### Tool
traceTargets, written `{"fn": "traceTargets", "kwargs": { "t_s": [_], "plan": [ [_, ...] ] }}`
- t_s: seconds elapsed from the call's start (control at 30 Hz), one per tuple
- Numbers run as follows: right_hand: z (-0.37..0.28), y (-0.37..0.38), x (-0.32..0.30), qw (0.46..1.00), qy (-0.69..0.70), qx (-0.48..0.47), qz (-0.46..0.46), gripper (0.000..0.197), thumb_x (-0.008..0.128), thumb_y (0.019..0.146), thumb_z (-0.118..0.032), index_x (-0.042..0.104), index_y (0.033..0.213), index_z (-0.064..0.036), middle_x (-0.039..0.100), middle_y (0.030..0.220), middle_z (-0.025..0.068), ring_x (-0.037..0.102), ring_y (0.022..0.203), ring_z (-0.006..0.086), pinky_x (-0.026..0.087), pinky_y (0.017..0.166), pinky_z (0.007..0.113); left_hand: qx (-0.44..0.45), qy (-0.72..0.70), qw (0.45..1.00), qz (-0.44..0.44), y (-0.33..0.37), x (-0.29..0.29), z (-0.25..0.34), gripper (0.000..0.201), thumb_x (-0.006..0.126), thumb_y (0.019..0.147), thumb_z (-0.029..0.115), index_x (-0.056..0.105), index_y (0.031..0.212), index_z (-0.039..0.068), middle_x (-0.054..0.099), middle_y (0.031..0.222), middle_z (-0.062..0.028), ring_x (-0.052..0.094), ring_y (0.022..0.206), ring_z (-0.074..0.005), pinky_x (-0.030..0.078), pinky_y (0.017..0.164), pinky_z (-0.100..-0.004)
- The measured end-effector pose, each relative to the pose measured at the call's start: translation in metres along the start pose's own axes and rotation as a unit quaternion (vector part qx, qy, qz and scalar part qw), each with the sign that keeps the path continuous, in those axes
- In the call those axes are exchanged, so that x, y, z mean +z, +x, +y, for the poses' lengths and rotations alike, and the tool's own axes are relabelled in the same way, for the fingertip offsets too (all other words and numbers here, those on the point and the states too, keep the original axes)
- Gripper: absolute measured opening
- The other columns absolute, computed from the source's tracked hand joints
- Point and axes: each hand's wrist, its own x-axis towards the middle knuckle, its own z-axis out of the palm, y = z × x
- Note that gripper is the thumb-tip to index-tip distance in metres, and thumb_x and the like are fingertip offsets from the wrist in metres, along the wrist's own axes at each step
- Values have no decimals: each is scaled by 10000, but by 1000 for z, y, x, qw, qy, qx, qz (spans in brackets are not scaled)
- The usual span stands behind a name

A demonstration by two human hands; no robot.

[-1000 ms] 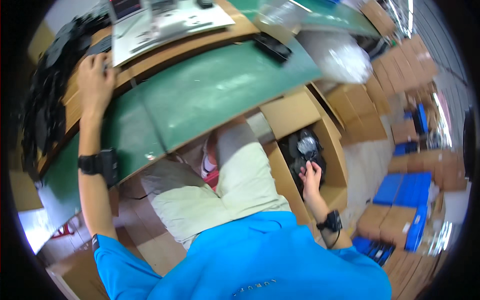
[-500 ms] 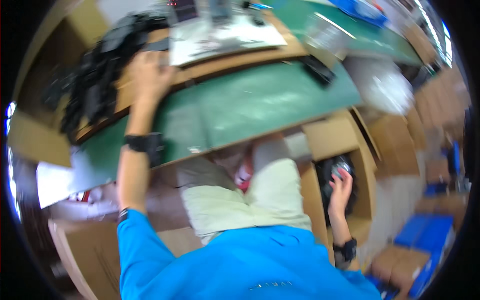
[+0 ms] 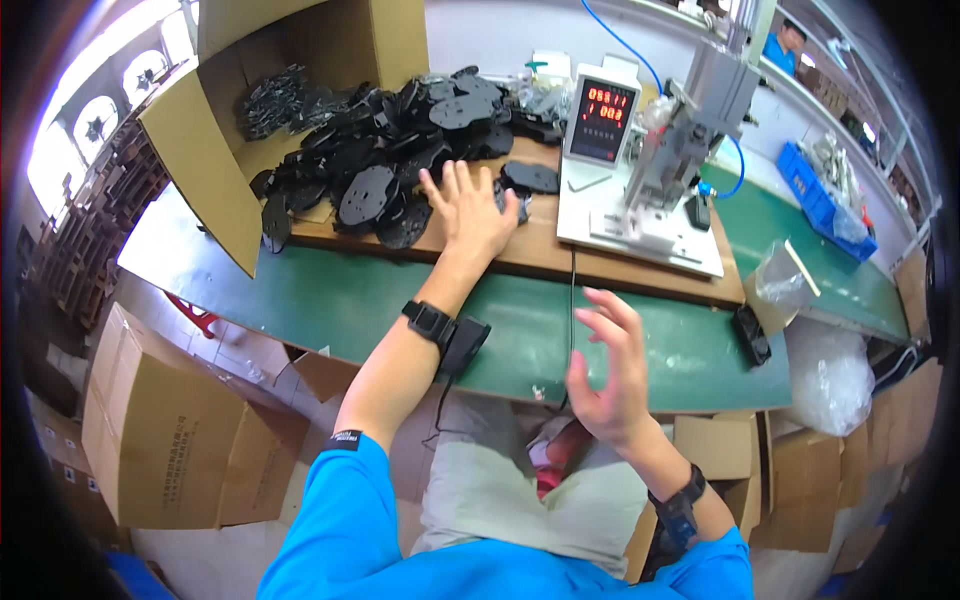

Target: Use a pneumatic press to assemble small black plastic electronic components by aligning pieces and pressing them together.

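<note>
My left hand [image 3: 472, 218] is open, fingers spread, palm down over the wooden board at the near edge of a heap of flat black plastic plates [image 3: 368, 195]. A small dark part [image 3: 514, 206] shows beside its thumb; whether they touch I cannot tell. One black plate [image 3: 532, 177] lies apart, just beyond that hand. My right hand [image 3: 612, 375] hangs open and without anything in it over the front of the green tabletop [image 3: 510, 310]. Past it stands a bench press machine [image 3: 680, 140] on a white base [image 3: 595, 222], with a counter box [image 3: 600, 118] showing red lit digits.
An open cardboard box [image 3: 205, 190] lies behind the heap. A clear plastic container [image 3: 780, 282] and a black block [image 3: 751, 336] sit at the table's right end. A blue bin [image 3: 825, 205] stands farther back. Cartons [image 3: 165, 430] flank my legs, and another person [image 3: 784, 46] is far right.
My right hand has risen from the open carton beside my right leg to above the table's front. The view has swung, showing more of the heap and machine. My left hand stays by the heap.
</note>
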Motion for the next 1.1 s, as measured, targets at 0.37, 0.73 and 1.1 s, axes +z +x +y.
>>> {"fn": "traceTargets", "kwargs": {
  "t_s": [0.37,0.73,1.1],
  "plan": [
    [113,100,103,955,-236,-16,-179,718,791,892,-278,487,1490,-22,465,1559,248,452,1428,413,391,1144,501,-218,154,963,-47,30,-36,-76,583,760,862,279,562,1367,65,542,1411,-264,442,1419,-467,323,1152,-664],
    [91,91,77,968,-168,-96,-160,359,764,818,-65,651,1158,-88,629,1135,96,630,1082,315,533,896,434,-140,30,988,57,35,-51,-59,472,840,811,134,634,1235,137,551,1218,-119,532,1210,-345,448,999,-473],
    [-120,30,-81,991,-18,-129,36,519,758,876,-280,497,1323,-239,524,944,103,484,703,235,362,605,390,45,-251,946,200,30,-58,7,387,739,815,173,490,1072,25,462,1034,-170,534,988,-369,479,838,-460]
  ]
}}
